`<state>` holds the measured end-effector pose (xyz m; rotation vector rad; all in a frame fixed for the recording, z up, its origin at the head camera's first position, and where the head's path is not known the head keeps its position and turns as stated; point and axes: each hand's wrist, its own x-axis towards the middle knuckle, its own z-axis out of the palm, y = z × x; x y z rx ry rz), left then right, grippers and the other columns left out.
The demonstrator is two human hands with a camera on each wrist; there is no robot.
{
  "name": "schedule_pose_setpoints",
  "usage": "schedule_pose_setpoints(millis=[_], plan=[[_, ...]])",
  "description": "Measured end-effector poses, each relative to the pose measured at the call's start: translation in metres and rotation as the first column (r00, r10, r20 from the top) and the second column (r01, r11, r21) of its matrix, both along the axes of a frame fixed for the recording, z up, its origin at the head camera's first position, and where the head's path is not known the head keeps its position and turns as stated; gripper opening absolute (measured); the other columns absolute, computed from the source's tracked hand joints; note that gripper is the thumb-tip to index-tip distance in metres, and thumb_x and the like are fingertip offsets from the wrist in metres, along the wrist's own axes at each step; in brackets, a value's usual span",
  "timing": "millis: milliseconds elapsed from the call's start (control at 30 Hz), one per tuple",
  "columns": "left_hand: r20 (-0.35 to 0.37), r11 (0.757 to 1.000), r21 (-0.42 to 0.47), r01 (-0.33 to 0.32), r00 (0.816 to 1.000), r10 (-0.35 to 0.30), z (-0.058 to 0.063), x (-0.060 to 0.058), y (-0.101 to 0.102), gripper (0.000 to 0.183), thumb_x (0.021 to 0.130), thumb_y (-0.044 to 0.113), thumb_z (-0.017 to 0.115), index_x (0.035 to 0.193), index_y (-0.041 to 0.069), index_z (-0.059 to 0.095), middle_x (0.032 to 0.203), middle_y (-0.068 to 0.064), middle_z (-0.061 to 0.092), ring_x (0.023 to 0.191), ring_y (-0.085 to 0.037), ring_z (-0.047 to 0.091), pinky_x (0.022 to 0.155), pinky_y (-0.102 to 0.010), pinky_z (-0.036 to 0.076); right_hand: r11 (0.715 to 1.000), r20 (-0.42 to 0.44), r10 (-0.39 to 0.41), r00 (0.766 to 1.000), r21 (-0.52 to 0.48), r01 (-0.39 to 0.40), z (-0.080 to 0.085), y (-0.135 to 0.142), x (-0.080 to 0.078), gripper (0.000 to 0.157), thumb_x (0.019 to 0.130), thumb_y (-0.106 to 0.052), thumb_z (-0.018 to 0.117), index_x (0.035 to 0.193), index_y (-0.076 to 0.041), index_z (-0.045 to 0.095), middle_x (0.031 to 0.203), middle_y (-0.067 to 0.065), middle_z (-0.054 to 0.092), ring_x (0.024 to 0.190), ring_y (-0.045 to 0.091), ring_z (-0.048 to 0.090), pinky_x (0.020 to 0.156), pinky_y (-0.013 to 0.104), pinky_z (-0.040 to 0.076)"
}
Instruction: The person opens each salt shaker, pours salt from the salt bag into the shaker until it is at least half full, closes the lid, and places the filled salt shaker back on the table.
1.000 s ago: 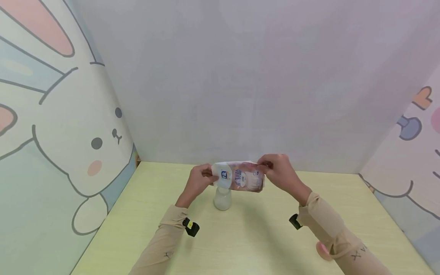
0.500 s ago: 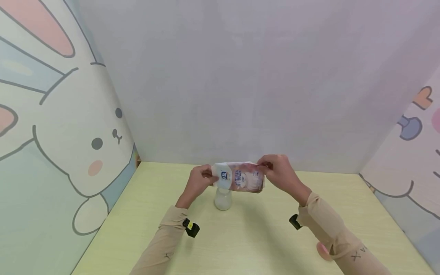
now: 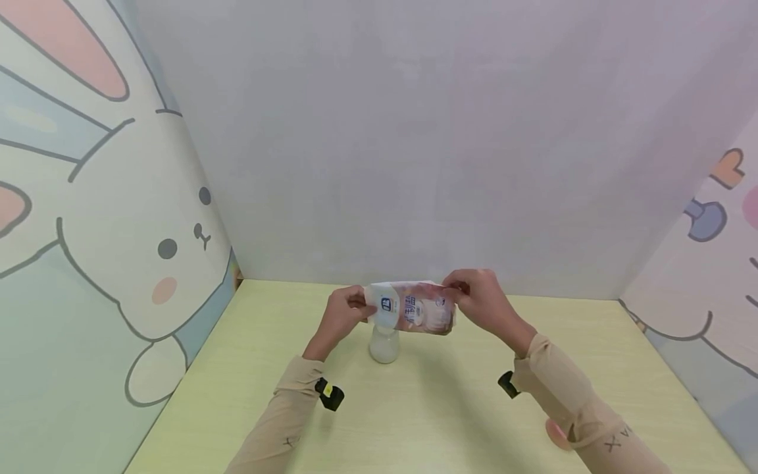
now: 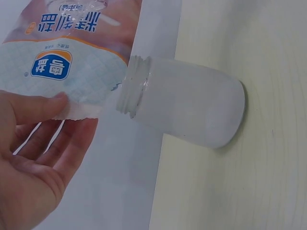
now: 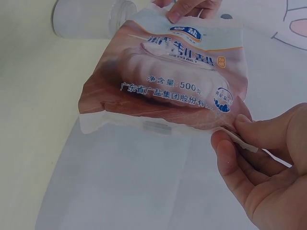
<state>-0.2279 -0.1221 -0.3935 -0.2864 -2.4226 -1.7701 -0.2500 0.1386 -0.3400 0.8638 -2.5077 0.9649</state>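
A printed salt bag (image 3: 414, 308) is held sideways in the air between both hands. My left hand (image 3: 345, 315) pinches its pale end, thumb on the front in the left wrist view. My right hand (image 3: 485, 299) pinches a corner of the pink end between thumb and finger, as the right wrist view shows. Just under the bag's left part a clear jar (image 4: 189, 103) stands upright, lidless, with a threaded neck and whitish inside. The bag's edge lies by the jar's mouth; whether they touch I cannot tell.
The pale yellow table (image 3: 379, 421) meets a grey-white wall (image 3: 414, 145) at the back. A pink round object (image 3: 556, 434) lies at the right, partly hidden by the right sleeve (image 3: 586, 408). Cartoon-printed walls stand on both sides.
Both hands and the salt bag have dipped very slightly, and the bag's printed face has shifted a little. The jar stays in place.
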Motion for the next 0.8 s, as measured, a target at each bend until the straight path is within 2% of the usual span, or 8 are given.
schedule_pose_setpoints(millis=[200, 400, 467, 667, 800], plan=[[0.006, 1.000, 0.007, -0.006, 1.000, 0.006, -0.0004, 0.0008, 0.0008, 0.009, 0.081, -0.007, 0.067, 0.090, -0.008, 0.064, 0.093, -0.023, 0.068, 0.079, -0.034, 0.066, 0.069, -0.051, 0.056, 1.000, -0.013, 0.005, 1.000, -0.003, -0.005, 0.0020, -0.0008, 0.0011, 0.012, 0.079, 0.008, 0.068, 0.078, -0.003, 0.073, 0.075, 0.004, 0.068, 0.059, 0.012, 0.055, 0.051, 0.027, 0.050], [0.006, 1.000, 0.014, -0.004, 1.000, 0.003, -0.0007, 0.0008, 0.0009, 0.010, 0.081, -0.008, 0.067, 0.091, -0.008, 0.064, 0.093, -0.023, 0.068, 0.079, -0.033, 0.066, 0.070, -0.053, 0.056, 1.000, -0.031, 0.016, 0.999, -0.011, -0.016, 0.0034, -0.0014, 0.0023, 0.013, 0.079, 0.009, 0.068, 0.078, -0.003, 0.073, 0.074, 0.004, 0.069, 0.059, 0.012, 0.055, 0.051, 0.027, 0.049], [0.004, 1.000, 0.011, -0.001, 1.000, 0.001, -0.0008, 0.0006, 0.0009, 0.010, 0.081, -0.007, 0.067, 0.091, -0.008, 0.064, 0.093, -0.023, 0.068, 0.079, -0.033, 0.066, 0.069, -0.050, 0.057, 1.000, -0.036, 0.017, 0.999, -0.013, -0.018, 0.0039, -0.0015, 0.0029, 0.013, 0.079, 0.009, 0.068, 0.078, -0.003, 0.072, 0.074, 0.004, 0.069, 0.059, 0.012, 0.055, 0.051, 0.027, 0.049], [0.009, 1.000, 0.001, -0.003, 1.000, 0.003, -0.0006, 0.0006, 0.0005, 0.012, 0.081, -0.007, 0.067, 0.093, -0.007, 0.066, 0.093, -0.022, 0.068, 0.080, -0.031, 0.067, 0.062, -0.032, 0.058, 1.000, -0.038, 0.016, 0.999, -0.019, -0.016, 0.0057, -0.0023, 0.0042, 0.014, 0.079, 0.010, 0.067, 0.078, -0.003, 0.072, 0.074, 0.004, 0.068, 0.059, 0.011, 0.056, 0.052, 0.027, 0.050], [0.014, 1.000, 0.003, -0.004, 1.000, 0.004, -0.0003, 0.0008, -0.0001, 0.014, 0.081, -0.007, 0.067, 0.095, -0.006, 0.066, 0.093, -0.022, 0.068, 0.080, -0.032, 0.067, 0.062, -0.030, 0.058, 0.999, -0.035, 0.023, 0.999, -0.022, -0.024, 0.0065, -0.0033, 0.0046, 0.014, 0.079, 0.010, 0.067, 0.077, -0.003, 0.072, 0.074, 0.004, 0.069, 0.060, 0.011, 0.057, 0.052, 0.027, 0.051]])
